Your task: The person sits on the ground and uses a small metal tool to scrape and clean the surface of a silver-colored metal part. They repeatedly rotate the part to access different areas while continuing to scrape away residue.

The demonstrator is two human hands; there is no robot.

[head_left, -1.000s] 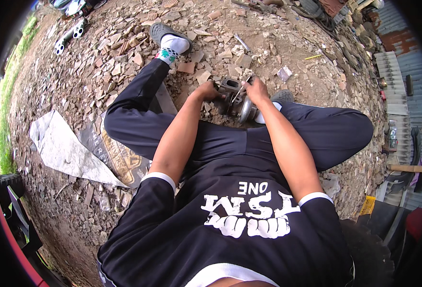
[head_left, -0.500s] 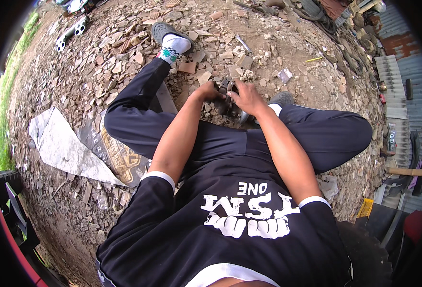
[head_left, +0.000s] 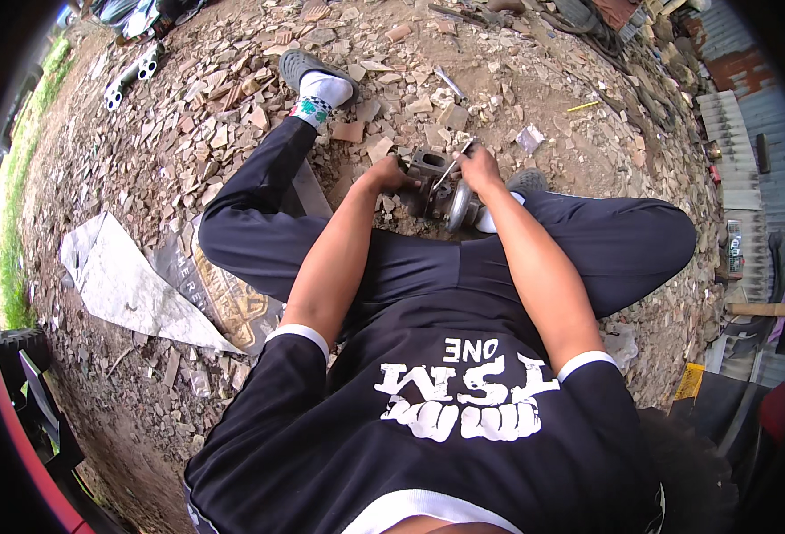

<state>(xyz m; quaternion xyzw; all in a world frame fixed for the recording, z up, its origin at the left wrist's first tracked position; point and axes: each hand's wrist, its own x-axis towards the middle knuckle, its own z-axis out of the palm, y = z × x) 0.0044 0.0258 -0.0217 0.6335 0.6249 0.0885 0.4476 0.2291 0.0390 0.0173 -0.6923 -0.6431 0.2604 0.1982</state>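
A dark metal turbocharger [head_left: 426,198] sits on the ground between my legs, its flange with a rectangular opening facing up. On its right side is a silvery round housing [head_left: 460,206]. My left hand [head_left: 383,175] is closed around the left side of the turbocharger, fingers partly hidden. My right hand [head_left: 480,169] is closed on a thin silver wrench [head_left: 447,173], which slants down across the turbocharger's middle. Where the wrench's lower end meets the part is too small to make out.
Broken tile and stones [head_left: 223,133] cover the ground. Beyond my hands lie another wrench [head_left: 451,82] and a thin yellow stick [head_left: 583,107]. A white sheet [head_left: 134,285] lies on the left; corrugated metal [head_left: 780,169] and a wooden handle [head_left: 762,310] are at the right.
My right hand has moved slightly right and up, off the top of the turbocharger. The wrench in it and the flange opening now show plainly. My left hand has stayed put.
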